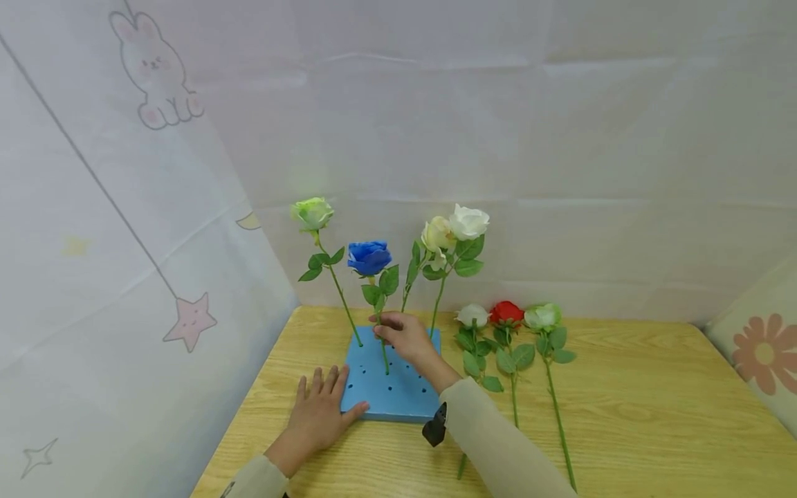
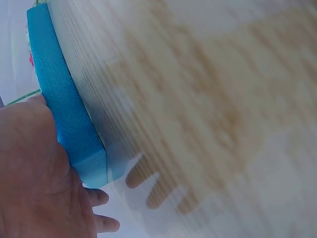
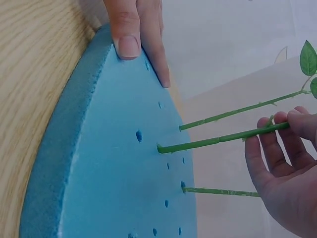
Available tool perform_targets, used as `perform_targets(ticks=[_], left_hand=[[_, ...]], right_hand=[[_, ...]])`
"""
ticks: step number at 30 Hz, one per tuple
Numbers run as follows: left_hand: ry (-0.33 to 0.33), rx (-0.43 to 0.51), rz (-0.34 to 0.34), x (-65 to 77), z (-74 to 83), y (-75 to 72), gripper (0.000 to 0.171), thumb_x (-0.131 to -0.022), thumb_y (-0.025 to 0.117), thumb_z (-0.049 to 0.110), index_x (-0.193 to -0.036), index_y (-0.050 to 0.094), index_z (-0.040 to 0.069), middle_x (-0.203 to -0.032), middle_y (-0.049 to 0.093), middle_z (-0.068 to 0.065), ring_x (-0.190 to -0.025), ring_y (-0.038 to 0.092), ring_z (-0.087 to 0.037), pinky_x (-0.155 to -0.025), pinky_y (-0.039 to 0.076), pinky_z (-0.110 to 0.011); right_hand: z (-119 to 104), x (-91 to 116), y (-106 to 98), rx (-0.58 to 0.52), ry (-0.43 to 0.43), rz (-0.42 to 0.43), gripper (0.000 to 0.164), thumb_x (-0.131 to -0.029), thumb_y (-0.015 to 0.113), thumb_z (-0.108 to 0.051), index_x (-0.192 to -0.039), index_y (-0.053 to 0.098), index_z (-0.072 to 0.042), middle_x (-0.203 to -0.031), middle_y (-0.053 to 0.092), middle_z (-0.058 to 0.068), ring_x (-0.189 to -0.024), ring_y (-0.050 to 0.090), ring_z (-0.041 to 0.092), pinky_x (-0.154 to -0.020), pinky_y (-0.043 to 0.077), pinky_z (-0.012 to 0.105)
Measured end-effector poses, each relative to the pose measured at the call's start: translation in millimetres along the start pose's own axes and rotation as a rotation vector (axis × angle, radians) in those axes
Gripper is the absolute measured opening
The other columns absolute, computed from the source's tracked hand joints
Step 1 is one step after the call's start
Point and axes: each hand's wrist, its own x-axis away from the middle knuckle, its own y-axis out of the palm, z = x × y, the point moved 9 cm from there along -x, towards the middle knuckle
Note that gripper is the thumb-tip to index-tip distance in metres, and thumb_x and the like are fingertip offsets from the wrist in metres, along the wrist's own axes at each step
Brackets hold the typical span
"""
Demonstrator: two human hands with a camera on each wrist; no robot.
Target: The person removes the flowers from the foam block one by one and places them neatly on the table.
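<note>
A blue foam board (image 1: 373, 408) with several small holes lies on the table. My right hand (image 1: 401, 337) pinches the stem of a blue rose (image 1: 369, 258) between thumb and fingers. In the right wrist view the lower end of that green stem (image 3: 198, 144) sits in a hole near the board's middle. My left hand (image 1: 319, 413) rests at the board's left front corner, fingers spread, thumb on its front edge. Standing in the board are a pale green rose (image 1: 313, 214) at back left, plus a cream rose (image 1: 438, 234) and a white rose (image 1: 469, 222) at back right.
Right of the board, a whitish rose (image 1: 473, 316), a red rose (image 1: 507, 313) and another green-tinged rose (image 1: 543, 316) lie side by side on the wooden table (image 1: 647, 394). My right forearm crosses over their stems. A pale cloth wall (image 1: 610, 152) rises behind the table.
</note>
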Motion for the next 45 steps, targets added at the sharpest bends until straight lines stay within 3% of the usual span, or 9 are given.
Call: perform_targets(ticks=[9, 13, 17, 23, 29, 33, 41, 45], left_hand=[[0.007, -0.008, -0.007, -1.2, 0.0, 0.1, 0.099, -0.093, 0.034, 0.082, -0.163, 0.023, 0.014, -0.164, 0.029, -0.019, -0.151, 0.016, -0.049, -0.117, 0.006, -0.072], [0.000, -0.011, -0.014, -1.9, -2.3, 1.7, 0.101, -0.091, 0.031, 0.085, -0.164, 0.021, 0.015, -0.164, 0.028, -0.018, -0.152, 0.015, -0.048, -0.118, 0.005, -0.071], [-0.006, -0.016, -0.021, -2.0, -3.2, 2.4, 0.101, -0.091, 0.032, 0.084, -0.164, 0.020, 0.016, -0.165, 0.027, -0.018, -0.152, 0.015, -0.048, -0.118, 0.005, -0.071], [-0.007, -0.007, -0.025, -2.1, -3.0, 3.8, 0.100, -0.092, 0.033, 0.083, -0.164, 0.020, 0.016, -0.165, 0.027, -0.018, -0.152, 0.014, -0.048, -0.117, 0.006, -0.071], [-0.001, -0.010, -0.027, -2.7, -4.1, 4.8, 0.102, -0.091, 0.029, 0.085, -0.164, 0.018, 0.016, -0.165, 0.025, -0.018, -0.152, 0.013, -0.048, -0.118, 0.005, -0.071], [0.001, -0.006, -0.026, -2.8, -4.0, 3.3, 0.102, -0.091, 0.030, 0.085, -0.164, 0.018, 0.016, -0.165, 0.025, -0.018, -0.152, 0.013, -0.048, -0.117, 0.005, -0.071], [0.005, 0.001, -0.027, -0.9, -2.4, 1.2, 0.101, -0.092, 0.033, 0.084, -0.164, 0.018, 0.015, -0.165, 0.026, -0.018, -0.152, 0.014, -0.048, -0.117, 0.005, -0.071], [0.008, 0.012, -0.021, -0.2, -1.3, 1.2, 0.100, -0.092, 0.035, 0.083, -0.164, 0.019, 0.015, -0.165, 0.026, -0.019, -0.152, 0.014, -0.049, -0.117, 0.005, -0.072]], right_hand=[[-39, 3, -7, -0.006, -0.103, -0.009, 0.025, -0.102, 0.064, -0.023, -0.124, 0.073, -0.023, -0.112, 0.074, 0.001, -0.109, 0.069, 0.030, -0.092, 0.058, 0.040], [-46, 8, -10, 0.012, -0.091, -0.020, 0.028, -0.101, 0.065, -0.022, -0.128, 0.072, -0.021, -0.116, 0.074, 0.003, -0.104, 0.071, 0.023, -0.089, 0.059, 0.037], [-47, 13, -14, 0.020, -0.086, -0.031, 0.030, -0.101, 0.065, -0.020, -0.130, 0.071, -0.015, -0.117, 0.074, 0.004, -0.099, 0.071, 0.015, -0.087, 0.059, 0.037], [-48, 24, -24, -0.009, -0.112, -0.065, 0.030, -0.102, 0.064, -0.013, -0.131, 0.069, -0.006, -0.120, 0.072, 0.010, -0.106, 0.071, 0.028, -0.089, 0.059, 0.040], [-45, 36, -36, 0.025, -0.111, -0.074, 0.030, -0.101, 0.065, -0.015, -0.130, 0.070, -0.008, -0.117, 0.072, 0.014, -0.104, 0.071, 0.028, -0.086, 0.060, 0.036], [-41, 45, -47, 0.040, -0.076, -0.062, 0.032, -0.101, 0.066, -0.018, -0.132, 0.069, -0.013, -0.125, 0.071, 0.008, -0.105, 0.071, 0.023, -0.089, 0.059, 0.038], [-35, 59, -64, 0.046, -0.090, -0.081, 0.038, -0.101, 0.065, -0.015, -0.137, 0.063, -0.002, -0.132, 0.067, 0.010, -0.107, 0.071, 0.028, -0.088, 0.059, 0.038], [-31, 69, -75, 0.074, -0.090, -0.068, 0.040, -0.100, 0.067, -0.016, -0.136, 0.063, 0.000, -0.123, 0.071, 0.013, -0.104, 0.071, 0.028, -0.086, 0.059, 0.040]])
